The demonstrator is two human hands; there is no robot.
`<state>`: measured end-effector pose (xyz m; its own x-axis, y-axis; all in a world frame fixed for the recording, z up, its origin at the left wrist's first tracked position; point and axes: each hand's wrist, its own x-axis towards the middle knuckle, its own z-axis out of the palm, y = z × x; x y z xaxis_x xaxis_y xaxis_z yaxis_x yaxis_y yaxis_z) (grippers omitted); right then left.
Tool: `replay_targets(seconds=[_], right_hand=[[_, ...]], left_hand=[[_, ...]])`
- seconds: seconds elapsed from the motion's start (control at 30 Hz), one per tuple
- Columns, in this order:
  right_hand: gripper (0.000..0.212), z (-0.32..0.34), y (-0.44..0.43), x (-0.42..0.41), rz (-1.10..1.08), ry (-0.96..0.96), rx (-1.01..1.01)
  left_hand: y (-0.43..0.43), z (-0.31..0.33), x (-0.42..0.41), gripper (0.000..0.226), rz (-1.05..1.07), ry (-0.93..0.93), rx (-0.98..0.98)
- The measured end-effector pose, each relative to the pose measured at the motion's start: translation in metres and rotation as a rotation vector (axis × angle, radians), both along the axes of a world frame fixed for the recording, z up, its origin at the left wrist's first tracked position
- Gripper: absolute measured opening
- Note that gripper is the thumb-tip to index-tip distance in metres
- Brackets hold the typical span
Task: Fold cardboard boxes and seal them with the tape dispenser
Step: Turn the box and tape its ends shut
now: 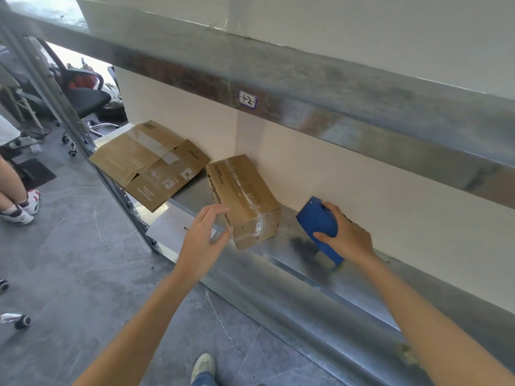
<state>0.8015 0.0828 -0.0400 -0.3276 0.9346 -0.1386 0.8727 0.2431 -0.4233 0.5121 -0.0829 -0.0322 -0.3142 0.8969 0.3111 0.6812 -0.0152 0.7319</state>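
Box [245, 199]: folded up, lying on the shelf [281, 259] near the wall. Clear tape is seen along the top seam and down over the near end.
Flat box [150, 162]: unfolded, at the shelf's left end and apart from the box. Its near corner hangs out past the shelf edge.
Dispenser [317, 221]: blue, to the right of the box and well apart from it. It is tilted, and the low end looks to be set on the shelf.
Left hand [203, 240]: open, fingers straight and spread, nothing held. The thumb tip is at the box's near left corner, but contact can't be told.
Right hand [348, 235]: wrapped round the dispenser from the right, thumb on the near face.
Step (est.): the sealing of this box is judged done or nearly so, as tape is on the seam and the dispenser is off the box. Whether the dispenser is being parked or picked up can't be told.
Next (est.): if the seal is judged good, the dispenser is to be let go on the shelf so both hands are freed. The flat box is then to be drawn in and opened up, w/ care at the overhang, since it could be tipped off.
Alt.: if more tape is wanted, the box is to be steadied by the left hand first.
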Motion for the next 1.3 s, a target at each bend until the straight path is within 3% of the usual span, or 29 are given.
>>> replay_targets(seconds=[0.3, 0.6, 1.0, 1.3], right_hand=[[0.074, 0.065, -0.041, 0.008, 0.265, -0.056, 0.158], [0.078, 0.081, -0.066, -0.013, 0.545, -0.097, 0.239], [0.075, 0.079, -0.068, -0.037, 0.676, -0.028, 0.213], [0.078, 0.090, -0.059, -0.049, 0.709, -0.126, 0.207]], left_hand=[[0.038, 0.036, 0.025, 0.041, -0.174, -0.009, -0.019], [0.042, 0.059, 0.031, 0.058, -0.458, -0.220, -0.261], [0.020, 0.050, 0.012, 0.031, -0.287, -0.336, -0.199], [0.006, 0.038, -0.010, 0.009, -0.210, -0.417, -0.175]])
